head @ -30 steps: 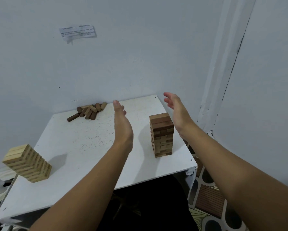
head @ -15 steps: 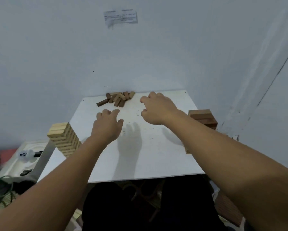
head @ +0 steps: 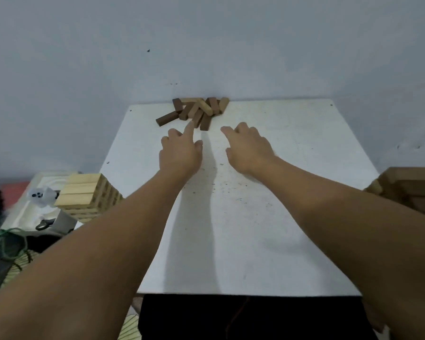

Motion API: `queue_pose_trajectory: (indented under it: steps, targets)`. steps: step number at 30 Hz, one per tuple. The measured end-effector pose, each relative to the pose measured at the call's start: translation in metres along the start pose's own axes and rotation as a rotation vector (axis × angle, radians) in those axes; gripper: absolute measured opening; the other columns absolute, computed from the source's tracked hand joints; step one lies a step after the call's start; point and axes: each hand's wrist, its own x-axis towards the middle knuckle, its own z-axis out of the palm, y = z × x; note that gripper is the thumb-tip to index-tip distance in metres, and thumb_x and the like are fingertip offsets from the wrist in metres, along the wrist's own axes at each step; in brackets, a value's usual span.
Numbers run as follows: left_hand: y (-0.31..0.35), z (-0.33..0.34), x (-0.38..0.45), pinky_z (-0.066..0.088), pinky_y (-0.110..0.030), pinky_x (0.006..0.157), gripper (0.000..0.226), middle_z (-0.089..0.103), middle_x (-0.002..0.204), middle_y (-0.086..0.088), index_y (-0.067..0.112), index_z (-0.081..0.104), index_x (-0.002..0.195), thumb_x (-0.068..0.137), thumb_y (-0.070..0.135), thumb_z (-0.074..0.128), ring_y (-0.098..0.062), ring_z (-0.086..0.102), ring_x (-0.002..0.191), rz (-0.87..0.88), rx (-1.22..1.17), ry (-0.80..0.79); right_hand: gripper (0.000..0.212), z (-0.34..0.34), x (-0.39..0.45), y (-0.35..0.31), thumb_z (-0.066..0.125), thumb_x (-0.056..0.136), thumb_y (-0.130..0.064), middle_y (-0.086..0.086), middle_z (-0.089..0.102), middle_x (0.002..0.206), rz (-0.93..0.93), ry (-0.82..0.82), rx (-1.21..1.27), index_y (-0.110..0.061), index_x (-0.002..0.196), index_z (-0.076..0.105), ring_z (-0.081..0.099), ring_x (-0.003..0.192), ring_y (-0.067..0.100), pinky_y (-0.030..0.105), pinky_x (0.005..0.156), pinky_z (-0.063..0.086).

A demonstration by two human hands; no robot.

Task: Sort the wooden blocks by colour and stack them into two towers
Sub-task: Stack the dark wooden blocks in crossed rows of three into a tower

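Note:
A pile of loose brown blocks (head: pixel 194 111), dark and mid brown, lies at the far edge of the white table (head: pixel 292 217) against the wall. My left hand (head: pixel 180 150) reaches toward it, index finger stretched out and its tip at the nearest blocks. A little to the right my right hand (head: pixel 248 147) hovers with fingers relaxed, holding nothing. The pale wood tower (head: pixel 88 196) stands at the table's left edge. Only part of the brown tower (head: pixel 413 190) shows at the right border, behind my right forearm.
The table sits against a grey-white wall. Left of it, lower down, are a white moulded tray (head: pixel 29 212), a small white figure (head: pixel 40 195) and a green cord (head: pixel 7 244). A dark gap lies under the table's near edge.
My head has turned left and dipped, so the pile is now centred. Both hands left the brown tower and moved forward toward the pile; the left index finger has extended.

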Motion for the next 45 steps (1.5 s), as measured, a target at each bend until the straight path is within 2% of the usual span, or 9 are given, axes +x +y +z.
queue_pose_trajectory:
  steps: [8,12,15,19,22,24,29,40,45]
  targets:
    - [0.012,0.029,0.076,0.043,-0.054,0.098,0.043,0.039,0.141,-0.014,0.037,0.041,0.150,0.107,0.040,0.044,-0.037,0.036,0.129,-0.009,-0.106,0.030,0.067,0.012,0.097,0.014,0.052,0.094,-0.009,0.012,0.037,0.143,0.099,0.054,0.126,-0.029,0.153,0.029,0.041,0.123,0.033,0.041,0.082,0.045]
    - [0.012,0.048,0.079,0.037,-0.051,0.100,0.042,0.041,0.143,-0.009,0.038,0.045,0.148,0.107,0.048,0.041,-0.034,0.036,0.128,-0.037,-0.048,0.071,0.079,0.018,0.122,0.024,0.048,0.096,-0.011,0.011,0.021,0.163,0.123,-0.006,0.099,-0.037,0.162,0.013,0.031,0.141,0.036,0.046,0.101,0.042]
    - [0.010,0.058,0.076,0.034,-0.048,0.100,0.038,0.044,0.141,-0.007,0.037,0.052,0.144,0.106,0.043,0.045,-0.033,0.037,0.126,-0.033,-0.053,0.146,0.077,0.025,0.132,0.028,0.043,0.099,-0.017,0.009,0.019,0.167,0.064,-0.058,0.093,-0.045,0.161,0.008,0.032,0.142,0.038,0.049,0.109,0.037]
    - [0.007,0.062,0.071,0.034,-0.042,0.093,0.034,0.050,0.134,-0.006,0.028,0.065,0.133,0.102,0.031,0.052,-0.030,0.041,0.122,-0.038,-0.140,0.253,0.064,0.036,0.133,0.026,0.044,0.099,-0.021,0.007,0.042,0.153,0.000,0.058,0.061,-0.043,0.157,0.027,0.046,0.129,0.036,0.052,0.106,0.039]
    - [0.008,0.060,0.067,0.036,-0.041,0.091,0.030,0.050,0.127,-0.005,0.025,0.070,0.125,0.099,0.028,0.054,-0.029,0.043,0.116,-0.041,-0.171,0.267,0.046,0.042,0.119,0.025,0.052,0.101,-0.029,0.006,0.048,0.147,-0.018,0.215,0.026,-0.035,0.146,0.049,0.048,0.127,0.035,0.051,0.106,0.038]
    - [0.010,0.055,0.064,0.037,-0.042,0.093,0.031,0.051,0.123,-0.004,0.026,0.069,0.126,0.099,0.030,0.054,-0.029,0.043,0.114,-0.046,-0.172,0.238,0.039,0.042,0.108,0.026,0.055,0.102,-0.033,0.004,0.050,0.144,-0.024,0.263,0.023,-0.035,0.140,0.056,0.048,0.125,0.033,0.048,0.104,0.039]
    - [0.015,0.047,0.038,0.038,-0.045,0.097,0.035,0.052,0.125,-0.004,0.029,0.066,0.133,0.101,0.036,0.052,-0.029,0.042,0.118,-0.058,-0.125,0.162,0.035,0.044,0.074,0.022,0.052,0.104,-0.035,0.001,0.053,0.140,0.006,0.264,0.058,-0.035,0.138,0.060,0.048,0.124,0.030,0.044,0.099,0.039]
    - [0.013,0.023,-0.058,0.041,-0.044,0.095,0.030,0.049,0.109,0.000,0.031,0.070,0.126,0.103,0.034,0.051,-0.028,0.043,0.111,-0.033,-0.088,0.017,0.026,0.051,-0.054,0.003,0.058,0.101,-0.032,-0.005,0.063,0.117,0.109,0.317,0.170,-0.039,0.124,0.069,0.054,0.106,0.026,0.042,0.091,0.044]
    - [0.011,0.023,-0.112,0.045,-0.045,0.092,0.027,0.049,0.100,0.000,0.032,0.075,0.113,0.102,0.038,0.050,-0.028,0.044,0.103,-0.021,-0.120,0.010,0.021,0.054,-0.114,-0.001,0.067,0.095,-0.031,-0.004,0.064,0.107,0.118,0.350,0.189,-0.039,0.113,0.073,0.056,0.098,0.026,0.042,0.084,0.045]
